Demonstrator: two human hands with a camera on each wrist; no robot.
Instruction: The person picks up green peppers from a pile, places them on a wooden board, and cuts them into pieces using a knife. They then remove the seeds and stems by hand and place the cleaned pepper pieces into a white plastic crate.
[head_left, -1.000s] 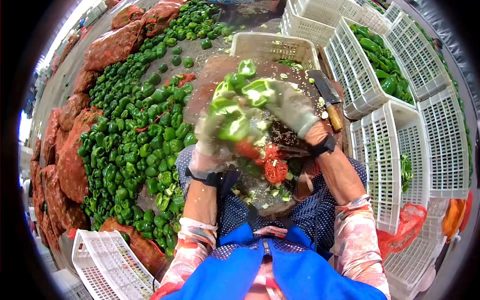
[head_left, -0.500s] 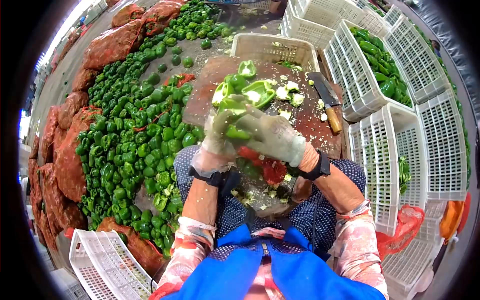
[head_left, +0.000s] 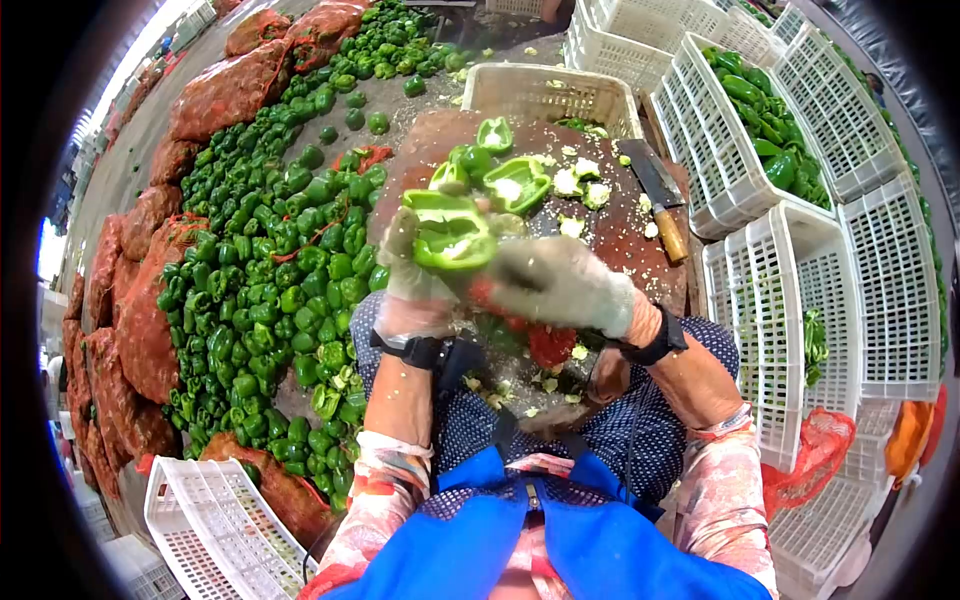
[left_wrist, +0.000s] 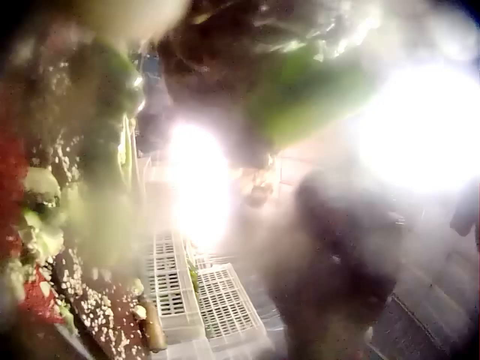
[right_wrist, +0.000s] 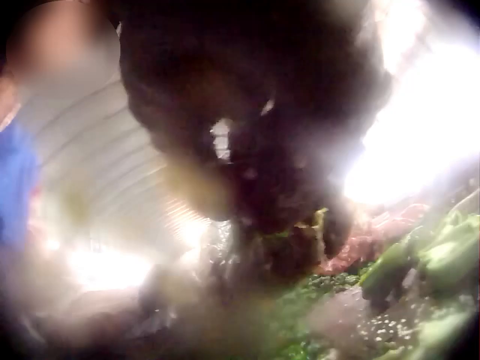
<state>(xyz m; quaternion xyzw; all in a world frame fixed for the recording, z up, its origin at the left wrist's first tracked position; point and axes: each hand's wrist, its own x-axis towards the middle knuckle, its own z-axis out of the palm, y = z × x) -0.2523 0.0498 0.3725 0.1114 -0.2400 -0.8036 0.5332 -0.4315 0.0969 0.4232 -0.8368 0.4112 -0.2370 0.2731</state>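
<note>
A split green bell pepper (head_left: 452,240) lies with its pale inside up in my left hand (head_left: 415,285), whose gloved fingers grip its left side. Close to the pepper's right edge is my gloved right hand (head_left: 565,285), blurred. I cannot tell whether its fingers hold anything. Beyond both hands, a cut pepper half (head_left: 518,185) and a smaller pepper piece (head_left: 494,135) lie on the brown board (head_left: 430,145). Pale pepper cores (head_left: 580,185) and scattered seeds lie on its right part. Both wrist views are blurred and full of glare.
A knife (head_left: 655,195) with a wooden handle lies at the board's right edge. Whole green peppers (head_left: 280,300) are heaped on the left, beside red mesh sacks (head_left: 150,325). White crates (head_left: 740,290) stand on the right, and another crate (head_left: 550,90) sits behind the board.
The hands come together over the pepper and then part. My right hand has drawn off to the right, while the pepper stays in the left, its split inside showing.
</note>
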